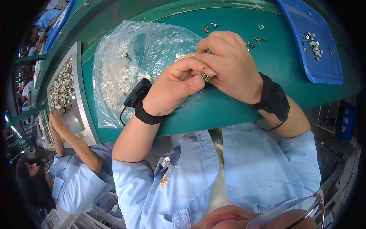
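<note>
Above the near part of the green table (267,89), my two hands meet. My left hand (169,86) pinches a small shiny metal part (205,78) with a greenish tint between thumb and forefinger. From the other side, my right hand (233,66) has its fingers curled in and touching the same part; some of its fingertips are hidden. Behind and left of my hands lies a clear plastic bag (152,32) with many small white pieces (110,86) in it. Several loose metal parts (252,44) are scattered beyond my right hand.
A blue tray (326,68) at the right holds a small heap of parts (314,47). To the left, a metal-rimmed tray (82,103) bears many small parts, with a co-worker's hands (56,122) at its edge. A small white ring (261,26) lies at the back.
</note>
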`<act>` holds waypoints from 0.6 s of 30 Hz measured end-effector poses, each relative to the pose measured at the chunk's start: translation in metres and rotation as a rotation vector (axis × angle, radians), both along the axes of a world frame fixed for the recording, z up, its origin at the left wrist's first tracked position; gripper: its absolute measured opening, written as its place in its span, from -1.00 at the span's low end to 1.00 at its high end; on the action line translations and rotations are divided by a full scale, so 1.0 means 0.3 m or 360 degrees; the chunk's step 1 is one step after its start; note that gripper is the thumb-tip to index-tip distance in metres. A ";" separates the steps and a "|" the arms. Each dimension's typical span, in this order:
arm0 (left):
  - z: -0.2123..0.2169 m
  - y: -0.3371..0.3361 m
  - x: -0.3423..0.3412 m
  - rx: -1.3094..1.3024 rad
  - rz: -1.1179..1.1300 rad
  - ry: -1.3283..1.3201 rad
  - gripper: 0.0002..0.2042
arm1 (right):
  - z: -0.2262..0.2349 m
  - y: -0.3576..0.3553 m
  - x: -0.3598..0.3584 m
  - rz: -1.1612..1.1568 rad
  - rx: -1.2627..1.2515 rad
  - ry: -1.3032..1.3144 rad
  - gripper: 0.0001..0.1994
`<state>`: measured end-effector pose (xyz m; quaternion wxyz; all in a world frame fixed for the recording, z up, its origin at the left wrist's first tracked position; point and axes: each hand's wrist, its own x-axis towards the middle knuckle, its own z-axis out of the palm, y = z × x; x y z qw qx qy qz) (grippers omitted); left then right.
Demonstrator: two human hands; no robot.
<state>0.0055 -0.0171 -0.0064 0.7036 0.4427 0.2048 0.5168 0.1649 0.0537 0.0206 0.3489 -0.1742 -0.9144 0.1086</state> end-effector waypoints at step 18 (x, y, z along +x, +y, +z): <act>-0.001 0.001 -0.022 0.0015 -0.0080 -0.0350 -0.77 | 0.000 -0.011 -0.001 -0.0026 0.0272 0.0110 -0.81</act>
